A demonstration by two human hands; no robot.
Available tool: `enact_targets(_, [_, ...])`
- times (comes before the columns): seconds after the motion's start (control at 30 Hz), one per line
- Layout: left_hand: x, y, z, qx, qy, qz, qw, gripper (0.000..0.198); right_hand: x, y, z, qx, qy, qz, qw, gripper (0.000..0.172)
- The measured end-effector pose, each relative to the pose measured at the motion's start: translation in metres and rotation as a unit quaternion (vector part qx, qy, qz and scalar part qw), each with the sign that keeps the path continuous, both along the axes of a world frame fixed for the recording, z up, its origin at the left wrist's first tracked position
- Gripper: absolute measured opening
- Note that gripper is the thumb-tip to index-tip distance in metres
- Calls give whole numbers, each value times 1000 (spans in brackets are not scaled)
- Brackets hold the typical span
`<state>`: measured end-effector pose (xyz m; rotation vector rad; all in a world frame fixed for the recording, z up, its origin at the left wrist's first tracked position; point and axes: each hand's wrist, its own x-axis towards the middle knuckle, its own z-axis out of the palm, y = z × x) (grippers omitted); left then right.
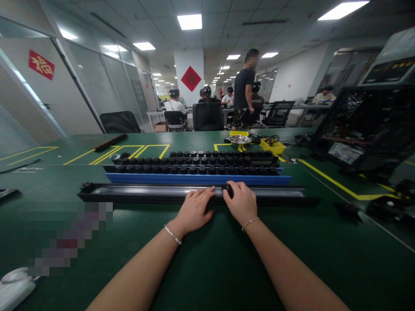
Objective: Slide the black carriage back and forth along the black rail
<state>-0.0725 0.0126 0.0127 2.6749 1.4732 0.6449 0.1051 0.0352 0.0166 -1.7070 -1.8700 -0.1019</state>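
A long black channel with a shiny metallic inside (129,190) lies across the green table. My left hand (195,211) rests over its near edge with fingers stretched apart, fingertips on the metallic strip near the middle. Just to the right, my right hand (241,202) has its fingers wrapped round a small black round part (228,190) at the channel. Behind the channel is a blue rail (194,179), and beyond it stand rows of small black parts (202,169).
At the back are a metal bowl (240,140) and a yellow tray (272,146) with cables. A dark rack (346,129) stands right. A dark strip (111,142) lies back left, a white object (16,287) front left. People are beyond the table.
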Motion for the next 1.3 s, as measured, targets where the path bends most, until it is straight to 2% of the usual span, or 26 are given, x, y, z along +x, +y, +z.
enact_targets(0.23, [-3,-8,-7,33,37,24,998,64,-2,0,-1,4,-12,-8,1000,32])
enact_targets(0.5, [-8,-14,-7,28,38,55,997,61,5,3,-4,10,5,-21,1000,29])
enact_targets(1.0, [-8,-13,-9,25,13,63,998,59,24,4,-4,25,8,-74,997,28])
enact_targets(1.3, [-8,-4,-9,34,-3,63,997,48,45,10,-5,29,11,-122,992,29])
